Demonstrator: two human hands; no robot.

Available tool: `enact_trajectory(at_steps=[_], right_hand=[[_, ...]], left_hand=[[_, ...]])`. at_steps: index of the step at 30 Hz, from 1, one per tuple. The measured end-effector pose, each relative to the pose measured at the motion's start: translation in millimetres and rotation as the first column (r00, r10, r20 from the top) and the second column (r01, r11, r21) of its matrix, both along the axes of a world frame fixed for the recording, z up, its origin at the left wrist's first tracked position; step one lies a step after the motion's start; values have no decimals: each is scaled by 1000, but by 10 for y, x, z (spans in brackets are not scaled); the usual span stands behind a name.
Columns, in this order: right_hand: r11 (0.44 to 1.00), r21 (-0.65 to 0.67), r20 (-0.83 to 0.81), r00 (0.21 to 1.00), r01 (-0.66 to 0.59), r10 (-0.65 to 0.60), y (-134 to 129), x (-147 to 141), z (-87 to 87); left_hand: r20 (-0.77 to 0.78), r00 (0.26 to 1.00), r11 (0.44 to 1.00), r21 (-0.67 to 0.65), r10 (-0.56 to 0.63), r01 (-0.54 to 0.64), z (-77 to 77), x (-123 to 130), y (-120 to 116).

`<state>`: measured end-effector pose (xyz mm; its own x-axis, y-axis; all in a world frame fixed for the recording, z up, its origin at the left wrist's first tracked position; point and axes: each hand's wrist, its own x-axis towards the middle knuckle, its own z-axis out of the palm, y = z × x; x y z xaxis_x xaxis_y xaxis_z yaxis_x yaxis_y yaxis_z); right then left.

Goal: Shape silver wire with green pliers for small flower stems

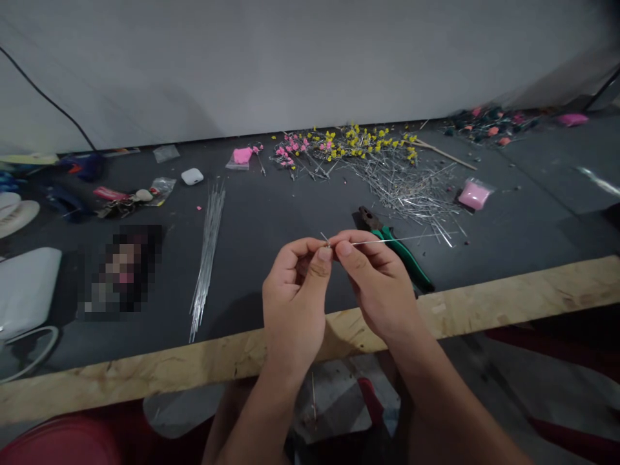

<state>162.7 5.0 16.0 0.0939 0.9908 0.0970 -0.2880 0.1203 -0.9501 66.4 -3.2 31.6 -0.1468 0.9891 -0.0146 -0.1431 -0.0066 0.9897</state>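
Close together above the table's front edge, my two hands pinch a thin metal wire (407,239). My left hand (298,290) grips its short end between thumb and forefinger, where a tiny stub sticks up. My right hand (378,278) pinches the same wire just beside, and the long end runs out to the right. Whatever sits between the fingertips is too small to make out. Behind my right hand lie pliers (407,258) with green handles. A bundle of straight wires (208,258) lies to the left of my hands.
A loose heap of cut wires (411,187) lies beyond the pliers, with yellow and pink flower-like pieces (358,142) behind it. Pink packets (475,194) and a white earphone case (192,176) are on the table. Keys (121,203) lie left. The wooden edge (465,300) runs along the front.
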Motion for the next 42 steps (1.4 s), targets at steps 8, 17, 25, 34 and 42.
enact_trajectory(at_steps=[8, 17, 25, 34, 42], right_hand=[[997, -13, 106, 991, -79, 80, 13, 157, 95], [983, -76, -44, 986, -165, 162, 7, 210, 150], [960, -230, 240, 946, -161, 216, 47, 300, 188], [915, -319, 259, 906, -246, 334, 58, 413, 131], [905, -322, 250, 897, -279, 365, 104, 471, 41]], left_hand=[[-229, 973, 989, 138, -24, 57, 118, -117, 23], [-426, 905, 973, 213, 10, 90, 20, -92, 57], [-516, 797, 946, -95, -312, 309, 76, -229, 149], [-599, 694, 913, -190, -399, 361, 119, -261, 150], [-595, 675, 895, -214, -437, 392, 57, -237, 155]])
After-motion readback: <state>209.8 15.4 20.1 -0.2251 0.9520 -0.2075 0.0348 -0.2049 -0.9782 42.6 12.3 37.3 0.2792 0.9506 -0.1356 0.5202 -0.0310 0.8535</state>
